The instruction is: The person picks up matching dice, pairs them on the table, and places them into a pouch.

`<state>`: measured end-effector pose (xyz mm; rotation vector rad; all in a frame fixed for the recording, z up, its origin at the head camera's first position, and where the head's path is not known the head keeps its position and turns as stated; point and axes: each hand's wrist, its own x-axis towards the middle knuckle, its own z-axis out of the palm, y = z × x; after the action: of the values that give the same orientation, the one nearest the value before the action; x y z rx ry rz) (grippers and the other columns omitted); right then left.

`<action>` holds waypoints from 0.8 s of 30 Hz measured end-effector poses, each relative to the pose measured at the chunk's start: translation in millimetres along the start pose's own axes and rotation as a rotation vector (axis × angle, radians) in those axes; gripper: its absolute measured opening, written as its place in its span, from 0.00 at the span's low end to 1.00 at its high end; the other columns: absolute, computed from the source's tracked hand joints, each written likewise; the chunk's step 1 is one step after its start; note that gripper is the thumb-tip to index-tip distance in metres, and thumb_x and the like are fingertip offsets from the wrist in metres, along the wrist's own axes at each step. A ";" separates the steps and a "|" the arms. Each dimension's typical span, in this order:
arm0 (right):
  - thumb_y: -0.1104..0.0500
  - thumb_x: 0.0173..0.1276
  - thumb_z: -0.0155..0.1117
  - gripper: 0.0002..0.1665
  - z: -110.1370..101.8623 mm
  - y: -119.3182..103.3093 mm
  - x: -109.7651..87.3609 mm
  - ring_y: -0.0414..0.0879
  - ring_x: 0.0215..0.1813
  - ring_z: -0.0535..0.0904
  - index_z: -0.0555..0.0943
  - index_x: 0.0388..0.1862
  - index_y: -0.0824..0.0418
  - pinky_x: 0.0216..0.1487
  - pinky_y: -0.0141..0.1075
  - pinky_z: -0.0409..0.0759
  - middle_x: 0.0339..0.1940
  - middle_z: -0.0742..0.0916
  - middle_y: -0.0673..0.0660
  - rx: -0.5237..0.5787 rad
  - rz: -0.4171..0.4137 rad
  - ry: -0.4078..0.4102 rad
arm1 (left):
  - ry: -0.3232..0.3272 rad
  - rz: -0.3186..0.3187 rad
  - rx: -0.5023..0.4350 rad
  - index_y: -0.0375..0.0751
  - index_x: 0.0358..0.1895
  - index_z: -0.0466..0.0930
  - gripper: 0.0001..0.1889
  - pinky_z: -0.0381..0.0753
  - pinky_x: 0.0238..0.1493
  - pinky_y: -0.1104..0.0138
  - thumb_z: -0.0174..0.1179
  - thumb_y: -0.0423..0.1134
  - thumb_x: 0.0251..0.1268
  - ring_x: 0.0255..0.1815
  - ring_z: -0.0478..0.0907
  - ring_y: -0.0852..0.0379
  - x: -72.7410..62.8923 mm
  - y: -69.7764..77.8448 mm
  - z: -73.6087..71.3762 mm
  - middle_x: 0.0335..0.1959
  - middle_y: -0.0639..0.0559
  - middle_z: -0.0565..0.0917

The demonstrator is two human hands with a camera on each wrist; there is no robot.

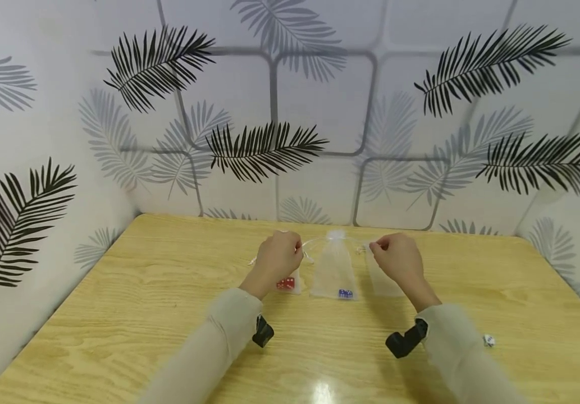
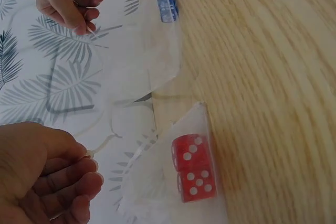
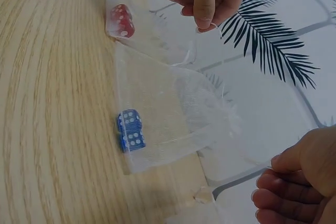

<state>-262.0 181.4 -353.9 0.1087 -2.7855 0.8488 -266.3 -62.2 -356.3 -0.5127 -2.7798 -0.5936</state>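
Observation:
A sheer white drawstring bag [image 1: 332,266] hangs upright at the table's middle, its neck gathered, with two blue dice [image 3: 131,129] at its bottom. My left hand [image 1: 275,257] pinches one end of its thin white cord between thumb and forefinger. On the other side, my right hand [image 1: 400,258] pinches the opposite end, and the cord stretches out to both sides of the neck. Partly behind the left hand is a second sheer bag [image 1: 297,280] holding two red dice [image 2: 195,169]. A third sheer bag [image 1: 383,280] lies below the right hand, which covers part of it.
A small white die-like piece [image 1: 489,340] lies near my right forearm. The wooden table [image 1: 133,314] meets leaf-patterned walls [image 1: 320,185] at the back and sides. Black wrist cameras [image 1: 263,332] sit at both cuffs.

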 end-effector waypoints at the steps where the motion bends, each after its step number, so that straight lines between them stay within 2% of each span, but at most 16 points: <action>1: 0.57 0.68 0.57 0.16 2.8 0.7 0.4 0.44 0.22 0.78 0.86 0.40 0.68 0.21 0.33 0.72 0.29 0.88 0.62 -0.010 0.009 -0.006 | 0.002 0.003 0.022 0.41 0.24 0.79 0.09 0.59 0.16 0.71 0.55 0.32 0.63 0.15 0.61 0.62 1.2 0.7 2.8 0.16 0.54 0.75; 5: 0.57 0.67 0.58 0.16 12.5 2.7 1.0 0.45 0.23 0.78 0.86 0.38 0.68 0.21 0.34 0.72 0.30 0.88 0.62 -0.042 0.027 -0.027 | 0.002 0.008 0.103 0.41 0.22 0.80 0.11 0.64 0.16 0.69 0.56 0.32 0.62 0.16 0.64 0.61 5.2 1.9 13.5 0.17 0.53 0.78; 8: 0.57 0.67 0.58 0.15 18.2 2.7 1.0 0.43 0.20 0.74 0.87 0.34 0.67 0.19 0.33 0.69 0.24 0.87 0.58 -0.045 0.024 -0.054 | -0.014 0.003 0.140 0.42 0.20 0.79 0.12 0.66 0.15 0.69 0.56 0.32 0.62 0.16 0.64 0.62 5.8 1.5 19.7 0.16 0.54 0.77; 12: 0.58 0.66 0.57 0.15 21.7 1.2 -0.1 0.42 0.18 0.69 0.86 0.30 0.66 0.19 0.33 0.64 0.16 0.82 0.53 -0.039 0.009 -0.097 | -0.053 -0.014 0.135 0.42 0.17 0.76 0.14 0.63 0.13 0.71 0.57 0.33 0.63 0.14 0.62 0.63 3.0 2.4 22.8 0.13 0.56 0.72; 14: 0.59 0.66 0.57 0.14 21.8 0.7 -1.0 0.43 0.19 0.71 0.86 0.31 0.66 0.20 0.34 0.67 0.18 0.83 0.54 -0.047 0.001 -0.110 | -0.063 -0.017 0.128 0.43 0.14 0.71 0.17 0.59 0.12 0.72 0.57 0.32 0.63 0.13 0.59 0.63 1.7 3.1 23.1 0.11 0.57 0.67; 19: 0.59 0.66 0.58 0.16 21.8 2.9 -3.6 0.51 0.30 0.83 0.83 0.42 0.70 0.28 0.41 0.80 0.34 0.88 0.64 -0.068 -0.009 -0.126 | -0.093 -0.031 0.126 0.46 0.12 0.57 0.23 0.52 0.12 0.73 0.55 0.31 0.63 0.13 0.52 0.63 -0.8 3.4 24.8 0.10 0.58 0.56; 21: 0.58 0.66 0.58 0.18 21.3 4.2 -4.8 0.53 0.32 0.84 0.81 0.47 0.71 0.29 0.42 0.81 0.38 0.87 0.66 -0.063 0.005 -0.143 | -0.112 -0.042 0.120 0.45 0.14 0.58 0.21 0.52 0.12 0.72 0.54 0.30 0.63 0.13 0.51 0.62 -2.2 2.7 26.0 0.11 0.57 0.56; 24: 0.57 0.66 0.58 0.21 19.6 6.1 -6.4 0.52 0.32 0.84 0.77 0.52 0.72 0.27 0.40 0.79 0.39 0.87 0.67 -0.060 0.029 -0.164 | -0.121 -0.043 0.103 0.40 0.21 0.72 0.11 0.57 0.13 0.72 0.55 0.29 0.62 0.13 0.56 0.62 -5.3 2.3 26.8 0.14 0.55 0.67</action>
<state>-260.4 175.5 -374.6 0.1339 -2.9691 0.7956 -265.1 -50.1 -380.9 -0.4839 -2.9240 -0.4391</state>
